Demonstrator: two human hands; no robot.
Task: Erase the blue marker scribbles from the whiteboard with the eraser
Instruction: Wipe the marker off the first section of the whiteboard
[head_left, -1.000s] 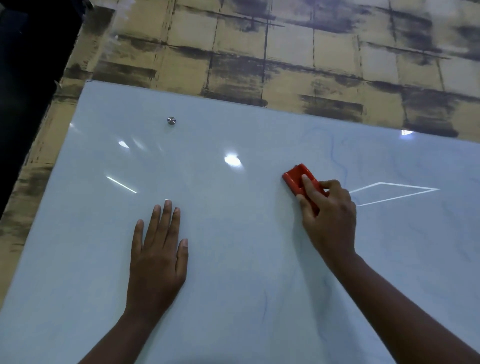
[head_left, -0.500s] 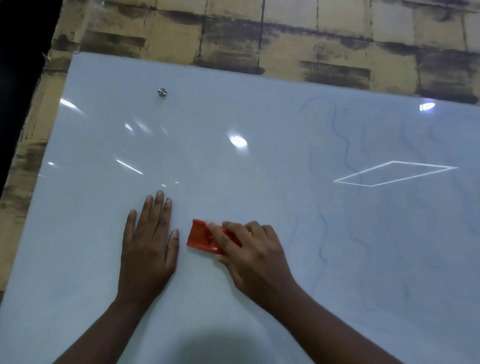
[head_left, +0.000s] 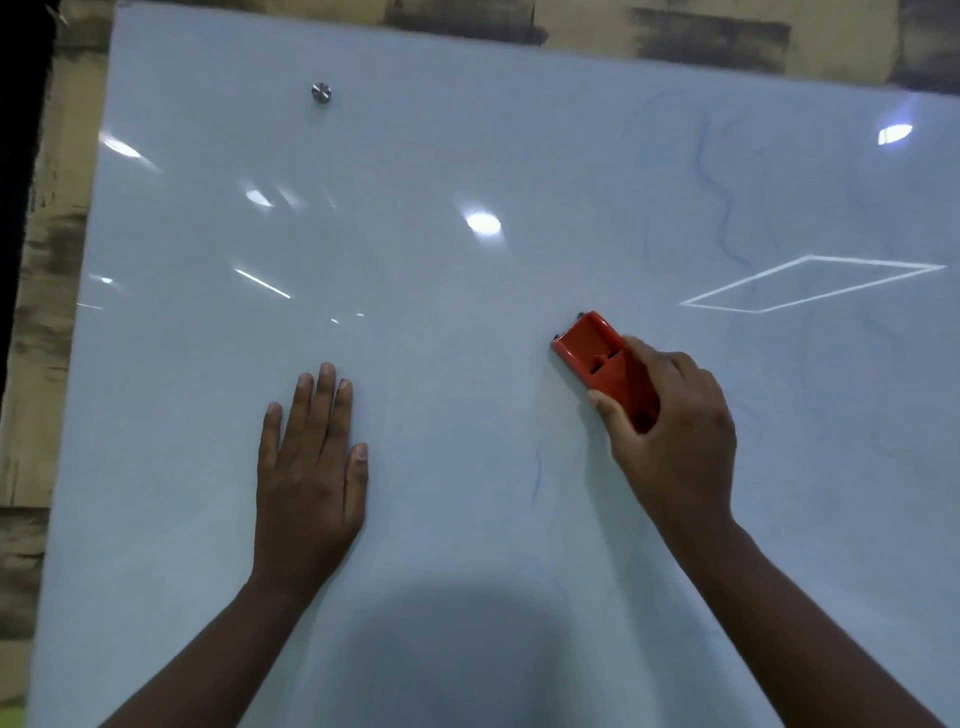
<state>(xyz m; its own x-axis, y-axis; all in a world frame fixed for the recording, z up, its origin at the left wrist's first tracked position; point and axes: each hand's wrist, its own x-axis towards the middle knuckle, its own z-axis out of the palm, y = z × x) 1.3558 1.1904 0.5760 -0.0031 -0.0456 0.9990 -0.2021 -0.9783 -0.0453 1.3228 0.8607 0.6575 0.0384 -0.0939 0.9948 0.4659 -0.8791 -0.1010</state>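
Head view. One whiteboard (head_left: 467, 156), glossy, on a brick-patterned wall (head_left: 717, 31). One metal mounting stud (head_left: 321, 93) near the board's upper left. One red eraser (head_left: 605, 364) on the board right of centre, gripped by the right hand (head_left: 675, 441), fingers curled round its sides. One left hand (head_left: 311, 467) flat on the board left of the eraser, fingers straight, holding nothing. Faint blue scribbles (head_left: 722, 208): several wavy lines above and right of the eraser, one short stroke below it. Ceiling-light reflections (head_left: 483, 223) cross the board.

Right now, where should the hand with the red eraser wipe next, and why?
Probably up and to the right: the right hand grips the red plastic eraser on the glossy whiteboard, and the clearest wavy blue marker line lies there. A short blue streak remains below.
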